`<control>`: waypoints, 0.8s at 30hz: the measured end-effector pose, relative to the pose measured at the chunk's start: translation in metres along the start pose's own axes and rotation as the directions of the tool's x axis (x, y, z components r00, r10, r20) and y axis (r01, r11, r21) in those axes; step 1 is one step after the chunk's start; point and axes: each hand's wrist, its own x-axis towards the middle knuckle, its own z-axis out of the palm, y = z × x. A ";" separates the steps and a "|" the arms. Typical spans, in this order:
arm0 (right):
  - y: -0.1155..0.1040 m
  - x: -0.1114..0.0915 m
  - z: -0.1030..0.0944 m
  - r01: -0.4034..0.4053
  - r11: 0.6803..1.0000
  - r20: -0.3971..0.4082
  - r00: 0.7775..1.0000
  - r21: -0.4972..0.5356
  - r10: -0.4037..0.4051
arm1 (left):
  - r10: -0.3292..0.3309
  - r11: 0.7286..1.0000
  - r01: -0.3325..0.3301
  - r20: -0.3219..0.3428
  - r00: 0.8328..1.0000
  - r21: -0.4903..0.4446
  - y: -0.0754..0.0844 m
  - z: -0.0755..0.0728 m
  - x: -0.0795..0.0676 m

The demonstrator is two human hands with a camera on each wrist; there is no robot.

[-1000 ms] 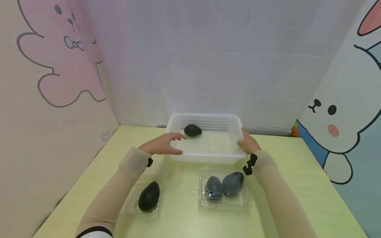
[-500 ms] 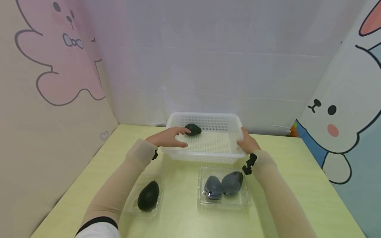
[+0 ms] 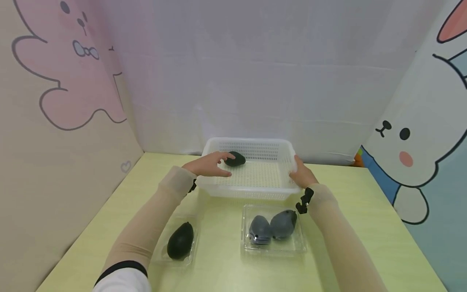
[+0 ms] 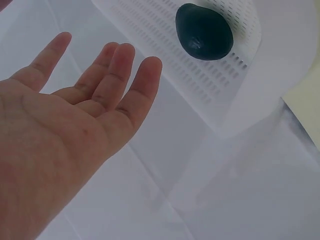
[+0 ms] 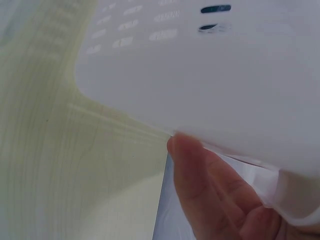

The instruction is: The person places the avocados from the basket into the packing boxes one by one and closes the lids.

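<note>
A white perforated basket (image 3: 251,191) stands at the back of the table, with one dark green avocado (image 3: 236,159) in its left half. My left hand (image 3: 209,165) reaches over the basket's left side, thumb and fingers spread and holding nothing. Its fingertips overlap the avocado's left end in the head view. Seen from the left wrist, the fingers (image 4: 142,82) stand apart from the avocado (image 4: 204,32). On the right side, my right hand (image 3: 303,174) grips the basket's rim, with the thumb and fingers (image 5: 190,175) at the edge of the white wall (image 5: 150,85).
Nearer me on the left, another dark avocado (image 3: 180,241) lies in a clear plastic tray (image 3: 194,253). To its right, a clear plastic box (image 3: 300,243) contains two greyish pear-shaped fruits (image 3: 283,224). A white curtain (image 3: 251,89) hangs right behind the basket.
My left hand has moved right and slightly farther back over the basket, closer to the avocado inside. My right hand has stayed on the rim, and the basket has barely moved.
</note>
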 end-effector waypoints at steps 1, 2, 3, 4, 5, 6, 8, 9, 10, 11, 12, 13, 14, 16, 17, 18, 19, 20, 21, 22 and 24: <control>0.001 0.001 0.000 -0.002 1.000 -0.003 1.000 -0.001 0.002 | -0.003 1.000 0.003 0.001 1.000 0.005 0.000 -0.001 0.001; 0.002 0.002 0.000 -0.004 1.000 -0.005 1.000 -0.001 0.004 | -0.004 1.000 0.004 0.003 1.000 0.005 -0.001 -0.001 0.002; 0.002 0.003 0.000 -0.003 1.000 -0.005 1.000 -0.002 0.003 | -0.006 1.000 0.006 0.006 1.000 0.006 -0.001 -0.001 0.003; 0.003 0.004 0.000 -0.005 1.000 -0.005 1.000 -0.001 0.005 | -0.009 1.000 0.009 0.009 1.000 0.005 -0.002 -0.002 0.004; 0.004 0.005 0.000 -0.004 1.000 -0.004 1.000 -0.004 0.004 | -0.010 1.000 0.010 0.012 1.000 0.007 -0.003 -0.002 0.005; 0.005 0.005 0.000 -0.003 1.000 -0.004 1.000 -0.007 0.003 | -0.009 1.000 0.009 0.015 1.000 0.007 -0.003 -0.002 0.006; 0.005 0.005 0.000 -0.003 1.000 -0.001 1.000 -0.006 0.003 | -0.009 1.000 0.009 0.018 1.000 0.008 -0.004 -0.003 0.008; 0.005 0.005 0.000 -0.004 1.000 -0.001 1.000 -0.005 0.004 | -0.010 1.000 0.010 0.018 1.000 0.012 -0.005 -0.003 0.009; 0.004 0.005 0.000 -0.005 1.000 -0.002 1.000 -0.007 0.005 | -0.009 1.000 0.009 0.019 1.000 0.013 -0.005 -0.004 0.010; 0.004 0.004 0.000 0.000 1.000 -0.002 1.000 -0.009 0.000 | -0.005 1.000 0.005 0.019 1.000 0.016 -0.006 -0.004 0.012; 0.003 0.004 0.000 0.000 1.000 -0.003 1.000 -0.008 0.000 | -0.007 1.000 0.007 0.018 1.000 0.017 -0.006 -0.004 0.013; 0.003 0.004 0.000 0.000 1.000 -0.004 1.000 -0.005 0.000 | -0.008 1.000 0.007 0.017 1.000 0.021 -0.007 -0.004 0.014; 0.002 0.004 0.000 -0.002 1.000 -0.004 1.000 0.001 0.002 | -0.007 1.000 0.007 0.016 1.000 0.025 -0.007 -0.004 0.015; 0.002 0.004 0.001 0.000 1.000 -0.004 1.000 -0.002 0.000 | -0.008 0.999 0.007 0.015 1.000 0.032 -0.007 -0.004 0.017; 0.003 0.005 0.001 0.000 1.000 -0.002 1.000 -0.003 0.000 | -0.011 0.999 0.010 0.015 1.000 0.034 -0.007 -0.004 0.017; 0.003 0.005 0.000 0.000 1.000 -0.002 1.000 -0.005 0.000 | -0.013 0.999 0.013 0.013 1.000 0.039 -0.007 -0.004 0.018; 0.003 0.005 0.001 -0.004 1.000 -0.003 1.000 -0.003 0.004 | -0.014 0.999 0.013 0.012 1.000 0.043 -0.007 -0.003 0.018; 0.004 0.006 0.001 -0.007 1.000 -0.003 1.000 -0.003 0.007 | -0.015 0.999 0.014 0.011 1.000 0.045 -0.007 -0.003 0.019; 0.004 0.005 0.000 -0.008 1.000 -0.004 1.000 -0.004 0.008 | -0.012 0.999 0.012 0.011 1.000 0.047 -0.008 -0.003 0.019; 0.003 0.005 0.000 -0.010 1.000 -0.002 1.000 -0.001 0.010 | -0.014 0.999 0.013 0.011 1.000 0.047 -0.008 -0.003 0.020; 0.003 0.003 0.001 -0.012 1.000 -0.003 1.000 0.003 0.012 | -0.014 0.999 0.013 0.015 1.000 0.046 -0.009 -0.003 0.022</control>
